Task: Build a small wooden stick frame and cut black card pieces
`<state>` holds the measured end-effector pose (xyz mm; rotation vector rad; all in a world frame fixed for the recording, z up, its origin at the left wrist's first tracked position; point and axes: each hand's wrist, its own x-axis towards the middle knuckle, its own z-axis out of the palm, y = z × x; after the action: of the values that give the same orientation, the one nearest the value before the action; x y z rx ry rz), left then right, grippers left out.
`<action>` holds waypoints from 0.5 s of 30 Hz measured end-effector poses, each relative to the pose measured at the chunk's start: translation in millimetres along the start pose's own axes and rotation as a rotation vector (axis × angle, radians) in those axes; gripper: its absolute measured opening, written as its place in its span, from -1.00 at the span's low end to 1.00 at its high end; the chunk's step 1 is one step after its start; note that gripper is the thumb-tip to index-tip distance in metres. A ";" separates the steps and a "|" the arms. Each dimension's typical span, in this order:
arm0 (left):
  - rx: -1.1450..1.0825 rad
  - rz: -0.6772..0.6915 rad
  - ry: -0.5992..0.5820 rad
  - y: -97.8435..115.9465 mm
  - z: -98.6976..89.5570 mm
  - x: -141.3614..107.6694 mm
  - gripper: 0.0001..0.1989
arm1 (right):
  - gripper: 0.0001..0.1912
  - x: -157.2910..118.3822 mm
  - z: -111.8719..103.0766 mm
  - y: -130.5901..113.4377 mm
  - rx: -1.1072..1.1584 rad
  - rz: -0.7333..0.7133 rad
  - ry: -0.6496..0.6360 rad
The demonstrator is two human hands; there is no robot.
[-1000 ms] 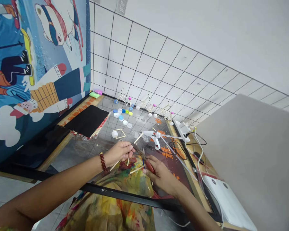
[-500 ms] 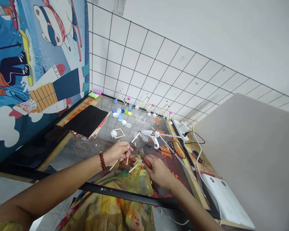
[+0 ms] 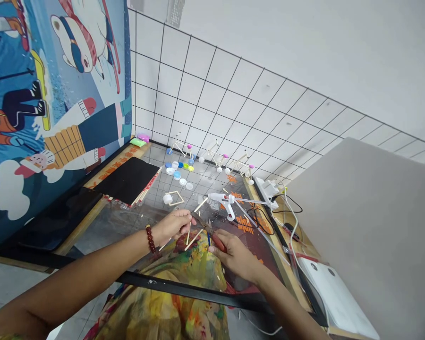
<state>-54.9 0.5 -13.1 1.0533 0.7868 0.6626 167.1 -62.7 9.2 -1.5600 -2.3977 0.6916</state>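
Observation:
My left hand (image 3: 175,223), wearing a beaded bracelet (image 3: 150,238), is closed in a pinch around a thin wooden stick (image 3: 188,233) that points down from the fingers. My right hand (image 3: 232,250) grips red-handled pliers (image 3: 218,242), their jaws close to the left fingertips. A blue part shows beside the right thumb. Another short stick (image 3: 193,240) lies slantwise between the hands, over the paint-stained cloth (image 3: 194,264). Just beyond the hands, a further stick (image 3: 200,204) rests near the white glue gun (image 3: 222,198).
Small stick models with caps (image 3: 180,148) stand along the wire grid. Coloured bottle caps (image 3: 177,175) and a stick frame (image 3: 175,197) lie before them. A black sheet (image 3: 129,179) is at left; a power strip (image 3: 267,189) and cables are at right.
The loose stick by the right thumb has shifted left and up, away from the thumb. A blue part by the pliers has come into view. Both hands stay nearly in place.

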 end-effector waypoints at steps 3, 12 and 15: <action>0.016 0.016 0.024 -1.4 1.2 -0.1 -0.78 | -0.76 0.0 3.5 -2.5 -0.087 0.024 0.031; -0.026 0.016 0.031 -1.7 0.9 -0.5 -0.80 | -0.73 3.1 -0.6 -3.9 -0.098 0.040 0.030; -0.026 0.024 0.014 -2.4 -0.2 0.1 -0.79 | -0.71 1.6 -0.8 -4.5 -0.057 0.036 0.020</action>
<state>-54.7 -0.2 -15.3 1.0369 0.7771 0.6997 163.2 -62.6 11.9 -1.6278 -2.4010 0.6161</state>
